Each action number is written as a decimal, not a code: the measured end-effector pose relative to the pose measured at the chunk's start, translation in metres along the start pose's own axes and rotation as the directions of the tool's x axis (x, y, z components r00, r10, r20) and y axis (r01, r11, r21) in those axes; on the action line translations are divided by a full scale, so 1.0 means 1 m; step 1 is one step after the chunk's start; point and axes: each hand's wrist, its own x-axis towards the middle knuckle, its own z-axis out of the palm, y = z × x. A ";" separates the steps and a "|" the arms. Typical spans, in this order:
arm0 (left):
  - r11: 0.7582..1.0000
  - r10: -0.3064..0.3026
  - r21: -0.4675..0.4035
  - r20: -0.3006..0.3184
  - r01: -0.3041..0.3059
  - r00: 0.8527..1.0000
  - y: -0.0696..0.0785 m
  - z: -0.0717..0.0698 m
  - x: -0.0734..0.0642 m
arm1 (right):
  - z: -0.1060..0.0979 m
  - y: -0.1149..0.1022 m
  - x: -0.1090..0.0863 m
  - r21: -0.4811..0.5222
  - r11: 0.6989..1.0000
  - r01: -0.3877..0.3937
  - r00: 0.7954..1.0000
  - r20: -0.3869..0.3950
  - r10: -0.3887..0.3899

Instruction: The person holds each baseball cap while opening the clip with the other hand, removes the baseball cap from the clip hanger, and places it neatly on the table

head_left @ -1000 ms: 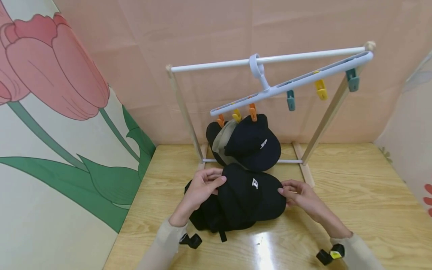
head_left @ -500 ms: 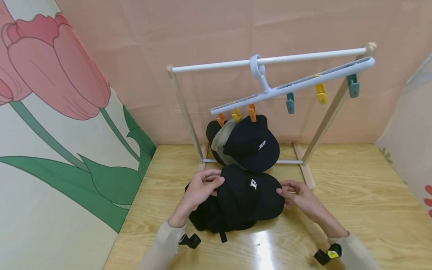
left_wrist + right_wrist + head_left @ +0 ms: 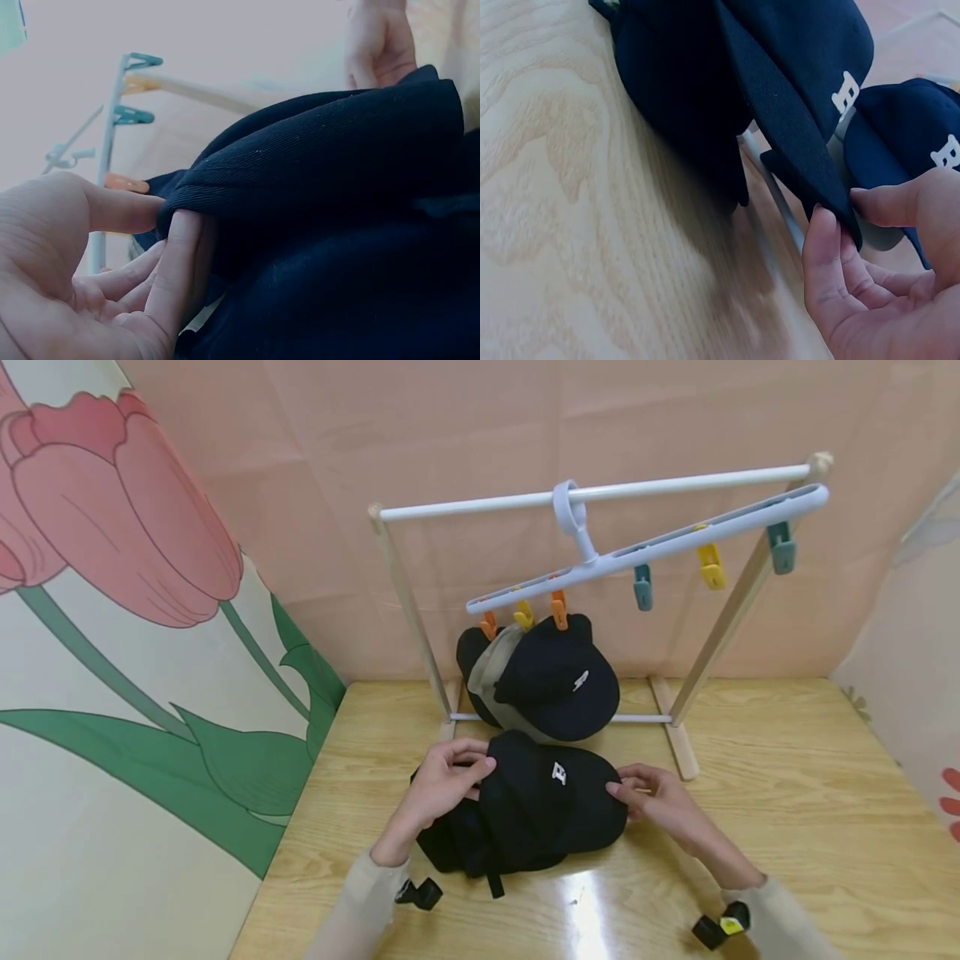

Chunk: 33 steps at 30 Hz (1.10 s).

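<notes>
Held between a person's two hands at the lower centre of the frame, a black cap [image 3: 547, 814] stretches lengthwise from its crown [image 3: 519, 797] at left to its brim [image 3: 598, 806] at right. The left hand [image 3: 442, 782] pinches the crown's edge between thumb and fingers; the right hand [image 3: 656, 797] pinches the brim's tip, and is nearer the bare clips [image 3: 711, 567] on the tilted hanger [image 3: 630, 555], right of upper centre.

Pale beige long sleeves [image 3: 358, 897], blocky black left wrist device [image 3: 429, 894], black right wrist device [image 3: 708, 932] with yellow patch [image 3: 731, 926], bare fingers [image 3: 825, 259]
</notes>
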 end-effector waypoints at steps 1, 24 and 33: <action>1.000 0.005 0.010 0.000 -0.005 1.000 -0.001 0.000 0.000 | 0.001 0.001 0.000 -0.005 1.000 0.003 1.000 -0.004 -0.003; 0.921 0.052 0.387 -0.011 -0.044 0.999 0.001 0.003 -0.008 | 0.010 0.018 0.008 -0.097 0.995 0.008 1.000 -0.028 -0.011; 0.906 0.053 0.421 -0.007 -0.045 0.999 0.002 0.002 -0.009 | 0.011 0.023 0.010 -0.147 0.989 0.032 0.998 -0.041 -0.039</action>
